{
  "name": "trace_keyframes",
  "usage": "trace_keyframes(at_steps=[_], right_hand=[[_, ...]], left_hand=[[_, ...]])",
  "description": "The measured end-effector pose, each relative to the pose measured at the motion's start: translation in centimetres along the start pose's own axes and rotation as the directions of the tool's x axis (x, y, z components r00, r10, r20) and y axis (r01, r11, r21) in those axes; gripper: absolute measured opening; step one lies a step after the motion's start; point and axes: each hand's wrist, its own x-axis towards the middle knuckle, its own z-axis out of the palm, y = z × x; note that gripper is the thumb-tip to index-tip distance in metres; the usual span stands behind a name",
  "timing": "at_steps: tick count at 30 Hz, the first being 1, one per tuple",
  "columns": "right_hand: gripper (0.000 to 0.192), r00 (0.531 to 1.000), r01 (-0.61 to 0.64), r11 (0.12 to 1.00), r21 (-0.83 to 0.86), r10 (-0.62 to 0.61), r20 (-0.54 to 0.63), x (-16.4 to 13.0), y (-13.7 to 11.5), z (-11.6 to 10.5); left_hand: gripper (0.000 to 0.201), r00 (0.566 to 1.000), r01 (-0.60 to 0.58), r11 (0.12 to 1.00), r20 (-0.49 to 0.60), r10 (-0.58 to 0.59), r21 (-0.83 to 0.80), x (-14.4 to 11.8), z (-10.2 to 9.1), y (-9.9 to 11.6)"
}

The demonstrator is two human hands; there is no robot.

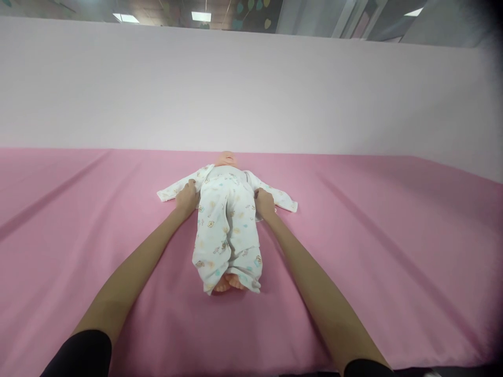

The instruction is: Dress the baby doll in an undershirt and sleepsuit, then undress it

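Black sleeves (78, 356) sit closest to the cam at 7 and 5 o'clock, bare forearms running up from them toward centre.

Going L to R: pink sheet (58, 220) covers the whole surface, w/ long creases at 9 o'clock. I see my left hand (187, 199) just left of centre, fingers curled shut, gripping the white printed fabric at the doll's side where the sleeve of the top spreads out flat toward 10 o'clock. Doll (227, 225) lies on its back dead centre, head at 12 o'clock, bare feet (230, 283) pointing at me at 6, poking out of the trouser legs. It's dressed in white printed baby clothes (220, 246), top and trousers. My right hand (264, 203) is just right of the doll's waist, fingers bent and closed on the cloth edge there; I can't tell how much fabric is pinched. Other sleeve lies flat toward 3 o'clock. Pale wall (353, 94) stands behind the sheet, ceiling lights above it.
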Motion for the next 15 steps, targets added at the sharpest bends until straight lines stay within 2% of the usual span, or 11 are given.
trace_keyframes(at_steps=[2, 5, 8, 10, 13, 15], right_hand=[[0.013, 0.999, -0.023, 0.999, 0.048, 0.021, 0.038, 0.1, 0.0, 0.0], [0.018, 0.996, -0.059, 0.991, 0.120, 0.050, 0.078, 0.6, 0.2, -0.5], [0.021, 0.990, -0.142, 0.943, 0.302, 0.130, 0.058, 1.4, 0.1, -1.5], [0.025, 0.984, -0.159, 0.909, 0.386, 0.175, -0.006, 1.7, -0.1, -2.2], [0.031, 0.982, -0.134, 0.930, 0.344, 0.172, -0.082, 1.7, -0.5, -3.0], [0.031, 0.984, -0.136, 0.949, 0.284, 0.164, -0.076, 1.6, -0.7, -3.2]], left_hand=[[0.019, 0.999, 0.000, 0.999, 0.042, -0.002, 0.035, 0.2, 0.2, -0.2], [0.019, 0.999, 0.032, 0.999, 0.009, -0.032, 0.029, 0.8, 0.0, -0.6], [0.023, 0.992, 0.116, 0.980, -0.036, -0.123, -0.162, 1.6, -1.1, -0.7], [0.025, 0.984, 0.160, 0.938, -0.027, -0.177, -0.308, 2.1, -2.4, -0.6], [0.024, 0.984, 0.147, 0.874, -0.023, -0.178, -0.464, 2.5, -4.3, 0.0], [0.019, 0.984, 0.157, 0.770, 0.035, -0.172, -0.618, 2.5, -5.4, 0.8]])
